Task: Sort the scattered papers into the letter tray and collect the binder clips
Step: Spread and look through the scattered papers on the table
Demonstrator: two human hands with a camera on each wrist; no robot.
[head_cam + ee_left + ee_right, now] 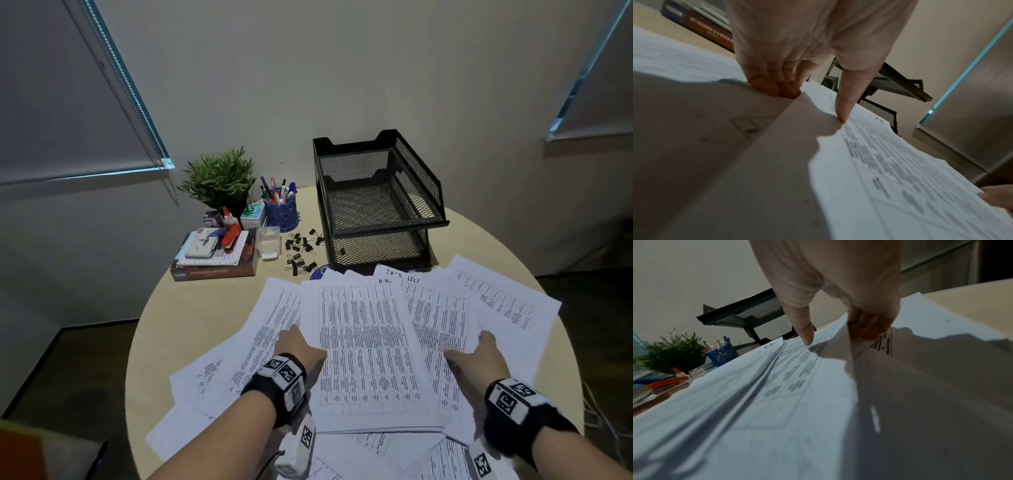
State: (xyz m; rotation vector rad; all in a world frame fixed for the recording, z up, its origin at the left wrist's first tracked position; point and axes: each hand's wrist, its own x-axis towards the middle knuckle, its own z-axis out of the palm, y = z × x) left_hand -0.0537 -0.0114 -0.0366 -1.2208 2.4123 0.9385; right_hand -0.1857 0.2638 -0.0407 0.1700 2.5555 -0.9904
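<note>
Printed papers (363, 342) lie fanned and overlapping across the round table. My left hand (301, 342) holds the left edge of the middle stack, and in the left wrist view the fingers (774, 86) go under the sheets with the thumb on top. My right hand (479, 353) grips the stack's right edge the same way, its thumb (805, 335) pressing on top of the papers (756, 402). A black mesh two-tier letter tray (376, 198) stands behind the papers. Several black binder clips (303, 251) lie scattered left of the tray, and one clip (341, 250) sits in the lower tier.
At the back left stand a potted plant (219, 178), a blue pen cup (280, 210), a small clear box (269, 243), and a book stack (214, 263) with a red stapler on top. Papers overhang the table edge (137, 342) at the front left.
</note>
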